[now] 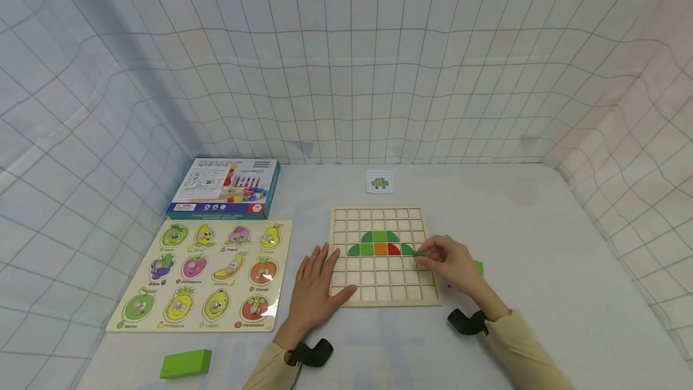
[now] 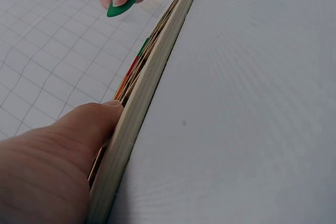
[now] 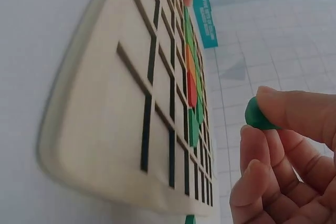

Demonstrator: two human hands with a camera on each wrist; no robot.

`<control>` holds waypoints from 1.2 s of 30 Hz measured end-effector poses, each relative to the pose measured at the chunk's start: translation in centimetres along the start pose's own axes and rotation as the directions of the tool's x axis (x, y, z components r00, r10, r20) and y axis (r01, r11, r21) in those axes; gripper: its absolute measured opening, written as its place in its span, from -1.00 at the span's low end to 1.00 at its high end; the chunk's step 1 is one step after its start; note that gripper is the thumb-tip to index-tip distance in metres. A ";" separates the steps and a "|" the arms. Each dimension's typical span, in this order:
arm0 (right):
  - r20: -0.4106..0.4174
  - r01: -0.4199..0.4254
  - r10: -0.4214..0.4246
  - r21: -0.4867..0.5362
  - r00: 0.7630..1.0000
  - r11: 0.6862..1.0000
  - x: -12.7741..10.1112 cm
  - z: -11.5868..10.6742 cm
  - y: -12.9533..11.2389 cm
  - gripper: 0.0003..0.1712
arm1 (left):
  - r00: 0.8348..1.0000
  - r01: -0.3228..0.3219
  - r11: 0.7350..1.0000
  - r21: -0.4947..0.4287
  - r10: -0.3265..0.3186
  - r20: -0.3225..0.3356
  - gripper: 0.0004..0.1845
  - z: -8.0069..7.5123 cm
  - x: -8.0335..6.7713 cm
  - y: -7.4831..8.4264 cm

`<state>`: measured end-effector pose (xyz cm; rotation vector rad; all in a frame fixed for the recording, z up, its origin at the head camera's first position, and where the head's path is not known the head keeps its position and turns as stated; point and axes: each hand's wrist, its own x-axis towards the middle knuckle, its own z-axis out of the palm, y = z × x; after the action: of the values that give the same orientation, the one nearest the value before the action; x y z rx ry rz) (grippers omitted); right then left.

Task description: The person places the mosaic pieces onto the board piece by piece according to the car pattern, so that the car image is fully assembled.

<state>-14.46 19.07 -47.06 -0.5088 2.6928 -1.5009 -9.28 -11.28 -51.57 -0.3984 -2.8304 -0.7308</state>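
A wooden grid board lies in the middle of the table, with green, orange and red pieces set in its upper rows. My left hand rests flat against the board's left edge, fingers straight; its thumb touches the board's rim. My right hand hovers over the board's right side and pinches a small green curved piece between thumb and fingers. The same green piece sits at my right fingertips, just off the board, and it shows as the green piece from the other side.
A fruit peg puzzle lies left of the board, with a blue box behind it. A green block sits near the front edge. A small pattern card lies behind the board. Loose green pieces lie behind my right hand. Gridded cloth walls surround the table.
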 end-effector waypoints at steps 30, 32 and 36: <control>0.203 0.122 -0.096 -0.117 0.974 0.986 4.9 9.0 -4.4 -0.88 | 1.000 -0.019 1.000 0.018 0.019 -0.020 -0.15 0.0 0.1 0.0; 0.198 0.122 -0.095 -0.127 0.976 0.984 5.0 9.3 -4.3 -0.87 | 1.000 -0.011 1.000 0.021 0.012 -0.009 -0.15 -0.1 0.1 -0.1; 0.192 0.122 -0.095 -0.133 0.977 0.984 5.1 9.5 -4.5 -0.87 | 1.000 -0.008 1.000 0.020 0.008 -0.003 -0.15 -0.2 0.1 -0.1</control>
<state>-16.45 7.54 -47.73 -0.7727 2.6776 -1.2169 -9.36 -11.43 -51.46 -0.4049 -2.8293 -0.7001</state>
